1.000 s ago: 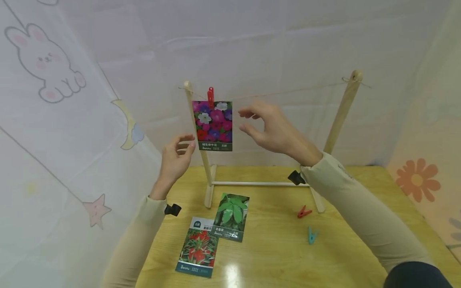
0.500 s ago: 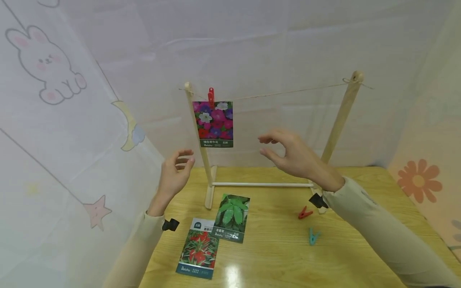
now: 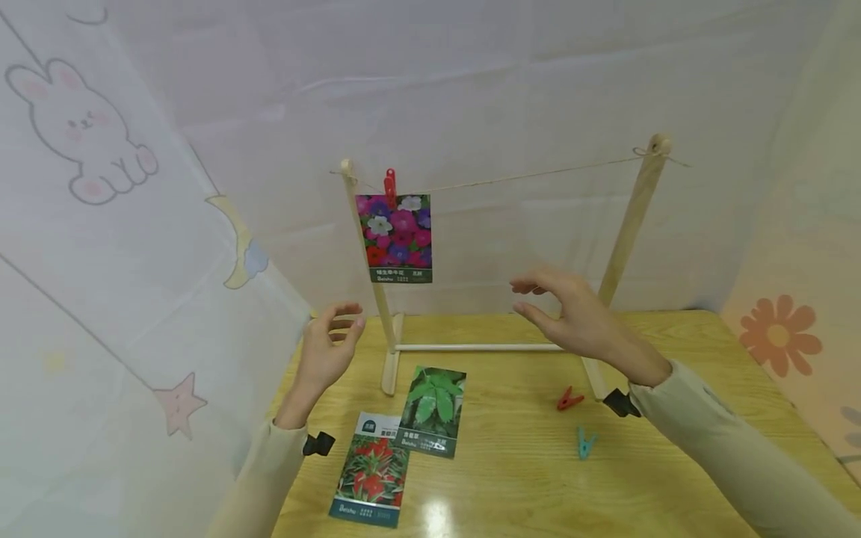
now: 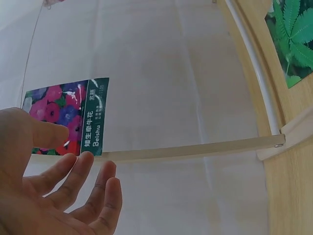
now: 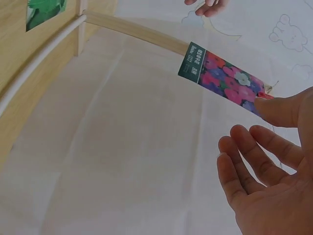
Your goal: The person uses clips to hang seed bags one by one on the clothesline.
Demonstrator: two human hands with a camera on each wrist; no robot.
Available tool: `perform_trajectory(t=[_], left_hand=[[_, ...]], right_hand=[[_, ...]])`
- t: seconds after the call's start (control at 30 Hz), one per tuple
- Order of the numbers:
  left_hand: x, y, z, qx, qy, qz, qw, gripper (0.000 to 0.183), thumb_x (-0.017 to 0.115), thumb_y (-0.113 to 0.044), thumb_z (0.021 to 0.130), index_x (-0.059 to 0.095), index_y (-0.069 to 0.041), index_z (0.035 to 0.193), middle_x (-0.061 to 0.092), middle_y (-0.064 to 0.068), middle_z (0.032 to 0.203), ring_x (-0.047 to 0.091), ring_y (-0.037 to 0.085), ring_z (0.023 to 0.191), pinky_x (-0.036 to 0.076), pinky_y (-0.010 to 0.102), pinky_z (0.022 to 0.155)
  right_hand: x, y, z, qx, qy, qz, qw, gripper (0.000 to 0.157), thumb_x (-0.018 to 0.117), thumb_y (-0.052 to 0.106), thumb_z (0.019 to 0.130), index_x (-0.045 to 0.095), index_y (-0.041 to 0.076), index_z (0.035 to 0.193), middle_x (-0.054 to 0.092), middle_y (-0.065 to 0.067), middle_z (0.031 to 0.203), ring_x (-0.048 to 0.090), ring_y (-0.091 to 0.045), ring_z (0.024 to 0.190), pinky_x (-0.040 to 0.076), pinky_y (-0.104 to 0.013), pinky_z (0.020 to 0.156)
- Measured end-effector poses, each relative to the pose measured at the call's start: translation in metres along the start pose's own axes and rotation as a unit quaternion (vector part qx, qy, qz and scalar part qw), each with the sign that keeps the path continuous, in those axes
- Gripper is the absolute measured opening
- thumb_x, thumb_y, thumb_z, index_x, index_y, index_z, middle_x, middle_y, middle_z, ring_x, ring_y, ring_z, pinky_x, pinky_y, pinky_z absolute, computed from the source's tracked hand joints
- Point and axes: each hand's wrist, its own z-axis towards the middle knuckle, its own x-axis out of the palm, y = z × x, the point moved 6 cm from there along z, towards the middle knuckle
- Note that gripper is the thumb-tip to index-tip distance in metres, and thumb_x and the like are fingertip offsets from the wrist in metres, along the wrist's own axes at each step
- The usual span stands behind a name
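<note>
A petunia seed packet hangs from a string, held by a red clothespin near the left post. My left hand hovers below and left of that packet, fingers loosely bent and touching nothing. To the packet's right, my right hand is in the air before the right post, thumb and fingers apart with nothing between them. On the table lie a green-leaf seed packet and a red-flower seed packet, the first overlapping the second's upper corner. Both wrist views show the hanging packet beyond the fingers.
A wooden stand carries the string between its left post and right post, joined low by a white rod. Another red clothespin and a teal clothespin lie on the wooden table. Printed white sheeting surrounds it.
Both hands have drawn away from the hanging packet: the right one down and to the right, the left one downward. The packet stays clipped on the string.
</note>
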Motion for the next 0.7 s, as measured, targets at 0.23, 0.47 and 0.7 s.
perform_trajectory(t=[0.23,0.47,0.7], left_hand=[[-0.007,0.007,-0.010,0.000,-0.009,0.009,0.9999,0.035,0.070,-0.018,0.106,0.064,-0.006,0.139,0.069,0.016,0.136,0.071,0.040,0.114,0.059,0.061,0.095],[-0.006,0.014,-0.019,-0.010,-0.004,0.018,0.9998,0.034,0.069,-0.017,0.106,0.064,-0.007,0.138,0.068,0.016,0.136,0.072,0.040,0.114,0.060,0.060,0.094],[-0.002,0.025,-0.029,-0.015,-0.004,0.023,0.9996,0.032,0.070,-0.017,0.106,0.065,-0.007,0.136,0.069,0.016,0.134,0.073,0.040,0.112,0.061,0.059,0.092]], right_hand=[[-0.002,-0.009,-0.017,-0.001,-0.015,-0.007,1.000,0.035,0.077,-0.002,0.095,0.071,0.004,0.129,0.077,-0.009,0.122,0.072,-0.028,0.105,0.058,-0.048,0.087],[-0.004,-0.019,-0.039,0.020,-0.018,-0.021,0.999,0.034,0.079,0.001,0.095,0.073,0.010,0.127,0.076,-0.005,0.122,0.071,-0.024,0.106,0.057,-0.043,0.088],[-0.007,-0.027,-0.059,0.040,-0.028,-0.026,0.998,0.034,0.080,-0.001,0.093,0.073,0.010,0.125,0.077,-0.005,0.122,0.071,-0.024,0.106,0.056,-0.034,0.089]])
